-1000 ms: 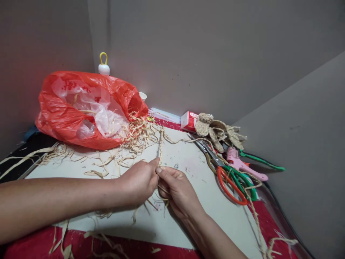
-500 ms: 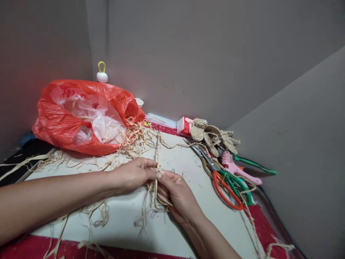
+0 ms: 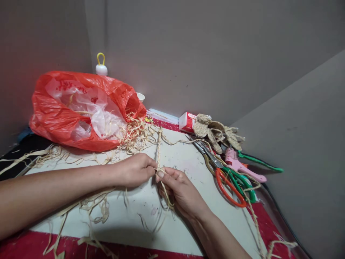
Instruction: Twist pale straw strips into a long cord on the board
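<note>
A thin braid of pale straw-like fibre (image 3: 159,149) runs from the back of the white board (image 3: 185,223) towards me, down to my fingertips. My left hand (image 3: 140,169) is closed at the braid's near end, its fingers curled and pinched on the strands. Close against it, my right hand (image 3: 175,185) pinches the same end between thumb and forefinger. Loose fibre strands (image 3: 167,198) dangle below the right fingers. The exact crossing of the strands is hidden by my fingertips.
A red plastic bag (image 3: 78,138) spilling dry fibre (image 3: 134,136) lies back left. On the right are orange-handled scissors (image 3: 229,190), a pink glue gun (image 3: 239,165), coiled fibre pieces (image 3: 202,126) and a red-and-white box (image 3: 186,121). Loose strips (image 3: 99,212) litter the front left.
My hands stay at the braid's end, the left more tightly curled now. The dangling strands have swung towards the right hand. The whole view has shifted slightly.
</note>
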`<state>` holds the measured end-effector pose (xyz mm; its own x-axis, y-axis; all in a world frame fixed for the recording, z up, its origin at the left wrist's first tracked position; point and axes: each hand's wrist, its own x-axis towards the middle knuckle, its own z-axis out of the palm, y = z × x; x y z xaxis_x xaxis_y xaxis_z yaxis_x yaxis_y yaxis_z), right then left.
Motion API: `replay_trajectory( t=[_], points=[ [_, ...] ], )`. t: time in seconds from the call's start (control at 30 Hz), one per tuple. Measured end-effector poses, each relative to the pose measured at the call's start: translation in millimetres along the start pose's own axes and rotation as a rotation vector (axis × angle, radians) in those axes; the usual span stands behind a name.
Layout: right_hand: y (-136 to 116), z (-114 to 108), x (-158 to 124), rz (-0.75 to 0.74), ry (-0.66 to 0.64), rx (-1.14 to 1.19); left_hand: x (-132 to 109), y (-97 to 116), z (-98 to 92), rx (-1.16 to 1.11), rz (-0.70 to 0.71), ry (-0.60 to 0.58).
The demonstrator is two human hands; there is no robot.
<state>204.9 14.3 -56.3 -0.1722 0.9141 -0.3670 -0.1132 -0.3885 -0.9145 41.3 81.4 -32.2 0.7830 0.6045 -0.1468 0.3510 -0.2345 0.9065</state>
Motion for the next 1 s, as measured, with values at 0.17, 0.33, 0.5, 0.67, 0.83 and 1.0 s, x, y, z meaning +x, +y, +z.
replay_trajectory(
  t=[0.17, 0.33, 0.5, 0.67, 0.83, 1.0],
  points=[
    [0, -8, 0, -0.009, -0.017, -0.132, 1, 0, -7.0, 0.133, 0.029, 0.012],
    [-3, -11, 0, -0.108, -0.048, -0.234, 5, -4, -8.5, -0.209, -0.11, -0.111],
    [-5, -11, 0, -0.053, -0.092, -0.171, 3, -5, -2.7, -0.488, -0.171, -0.178],
    [-5, -12, 0, 0.054, -0.133, 0.08, 4, -7, -0.4, -0.523, -0.141, -0.132],
    [-7, -12, 1, 0.103, -0.185, 0.167, 6, -11, 1.6, -0.585, -0.156, -0.157],
    [-4, -13, 3, 0.113, -0.169, 0.137, 5, -7, 5.9, -0.518, -0.196, -0.063]
  ],
)
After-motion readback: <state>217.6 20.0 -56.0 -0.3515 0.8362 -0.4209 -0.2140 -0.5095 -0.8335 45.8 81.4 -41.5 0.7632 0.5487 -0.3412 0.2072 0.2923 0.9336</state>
